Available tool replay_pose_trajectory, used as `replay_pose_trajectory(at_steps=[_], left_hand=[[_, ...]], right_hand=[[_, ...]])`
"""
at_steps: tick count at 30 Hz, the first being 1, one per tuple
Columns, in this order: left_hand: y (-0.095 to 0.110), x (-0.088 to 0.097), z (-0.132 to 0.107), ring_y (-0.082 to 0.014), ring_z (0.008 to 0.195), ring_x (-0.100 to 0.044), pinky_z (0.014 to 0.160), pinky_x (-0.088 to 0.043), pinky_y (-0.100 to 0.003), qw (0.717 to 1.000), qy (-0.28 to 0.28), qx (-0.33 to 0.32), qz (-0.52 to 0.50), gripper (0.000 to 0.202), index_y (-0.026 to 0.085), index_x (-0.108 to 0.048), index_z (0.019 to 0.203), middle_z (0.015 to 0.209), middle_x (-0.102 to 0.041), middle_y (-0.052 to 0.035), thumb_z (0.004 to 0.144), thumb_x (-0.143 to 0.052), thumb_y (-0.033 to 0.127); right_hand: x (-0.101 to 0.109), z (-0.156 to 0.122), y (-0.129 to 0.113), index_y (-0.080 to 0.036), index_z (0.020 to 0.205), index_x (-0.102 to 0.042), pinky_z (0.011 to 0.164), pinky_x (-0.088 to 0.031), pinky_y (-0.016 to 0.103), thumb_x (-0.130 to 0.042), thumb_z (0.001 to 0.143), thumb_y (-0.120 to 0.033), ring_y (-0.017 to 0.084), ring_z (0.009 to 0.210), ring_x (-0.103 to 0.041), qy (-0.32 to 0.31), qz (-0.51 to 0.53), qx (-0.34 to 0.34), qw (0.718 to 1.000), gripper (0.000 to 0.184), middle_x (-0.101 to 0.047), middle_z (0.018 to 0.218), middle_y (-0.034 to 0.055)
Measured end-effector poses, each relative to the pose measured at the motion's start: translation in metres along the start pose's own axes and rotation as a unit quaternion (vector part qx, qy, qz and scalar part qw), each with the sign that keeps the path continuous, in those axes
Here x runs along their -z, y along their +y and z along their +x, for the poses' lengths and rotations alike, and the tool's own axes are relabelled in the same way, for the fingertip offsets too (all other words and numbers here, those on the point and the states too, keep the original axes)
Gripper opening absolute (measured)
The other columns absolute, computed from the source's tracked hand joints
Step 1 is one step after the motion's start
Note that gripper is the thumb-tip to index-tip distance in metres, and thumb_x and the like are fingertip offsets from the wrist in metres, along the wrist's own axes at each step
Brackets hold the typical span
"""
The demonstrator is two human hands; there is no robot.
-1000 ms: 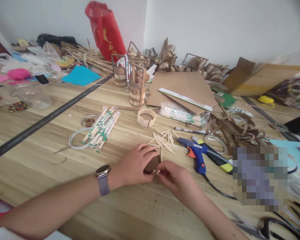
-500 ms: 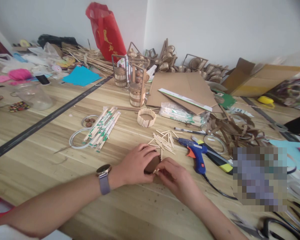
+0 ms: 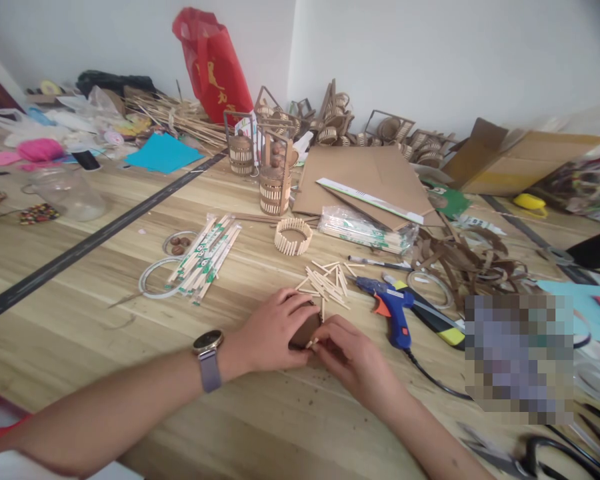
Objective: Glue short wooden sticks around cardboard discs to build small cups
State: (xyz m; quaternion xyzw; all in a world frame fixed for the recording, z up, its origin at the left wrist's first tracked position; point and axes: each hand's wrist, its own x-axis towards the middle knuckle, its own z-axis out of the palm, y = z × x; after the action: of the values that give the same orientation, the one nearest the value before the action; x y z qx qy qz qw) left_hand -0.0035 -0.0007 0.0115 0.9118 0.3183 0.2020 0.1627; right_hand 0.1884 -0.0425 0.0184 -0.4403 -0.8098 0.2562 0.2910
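My left hand point(image 3: 273, 330) is curled over a small brown cardboard piece point(image 3: 306, 329) on the wooden table, gripping it. A watch point(image 3: 208, 351) sits on that wrist. My right hand point(image 3: 349, 355) pinches a short wooden stick point(image 3: 312, 344) against the edge of the cardboard piece. Just beyond my hands lies a loose pile of short cut sticks point(image 3: 327, 281). A blue glue gun point(image 3: 393, 307) lies to the right of my right hand.
A ring of sticks point(image 3: 293, 235), wrapped chopsticks point(image 3: 203, 257), tape rolls point(image 3: 156, 277), flat cardboard sheets point(image 3: 365, 177) and finished stick baskets point(image 3: 274, 179) lie further back. Brown cardboard strips point(image 3: 467, 257) and scissors point(image 3: 540, 457) are at the right. A red bag point(image 3: 213, 61) leans on the wall.
The right hand's fingers have shifted slightly inward with the stick against the cardboard piece. The left hand has stayed in place.
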Motion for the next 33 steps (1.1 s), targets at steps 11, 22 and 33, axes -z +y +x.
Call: replay_pose_trajectory(at_steps=[11,22,33], left_hand=[[0.002,-0.004,0.001,-0.0327,0.125,-0.044,0.108,-0.039,-0.048,1.0,0.001,0.004,0.008,0.057,0.015,-0.052,0.126,0.133,-0.054,-0.0134,0.075,-0.072,0.029],[0.001,-0.004,0.0,-0.0321,0.125,-0.043,0.109,-0.038,-0.048,1.0,0.003,0.01,0.012,0.059,0.015,-0.05,0.13,0.135,-0.054,-0.0132,0.076,-0.07,0.029],[0.002,-0.002,-0.002,-0.0328,0.125,-0.043,0.109,-0.039,-0.049,1.0,0.004,0.019,0.014,0.059,0.014,-0.05,0.129,0.135,-0.054,-0.0143,0.075,-0.071,0.029]], right_hand=[[0.01,-0.002,-0.001,-0.021,0.096,-0.063,0.062,-0.049,0.025,-0.053,0.088,-0.015,0.016,0.071,-0.061,0.022,-0.035,0.008,0.999,0.014,-0.062,0.082,0.0038],[0.074,-0.033,0.053,-0.021,0.08,-0.059,0.067,-0.048,0.04,-0.046,0.082,-0.06,0.03,0.075,-0.065,0.163,-0.286,-0.291,0.898,0.041,-0.068,0.08,0.0121],[0.072,-0.024,0.051,-0.02,0.084,-0.066,0.058,-0.044,0.036,-0.051,0.071,-0.055,0.028,0.065,-0.065,0.12,-0.193,-0.39,0.892,0.04,-0.069,0.069,0.0082]])
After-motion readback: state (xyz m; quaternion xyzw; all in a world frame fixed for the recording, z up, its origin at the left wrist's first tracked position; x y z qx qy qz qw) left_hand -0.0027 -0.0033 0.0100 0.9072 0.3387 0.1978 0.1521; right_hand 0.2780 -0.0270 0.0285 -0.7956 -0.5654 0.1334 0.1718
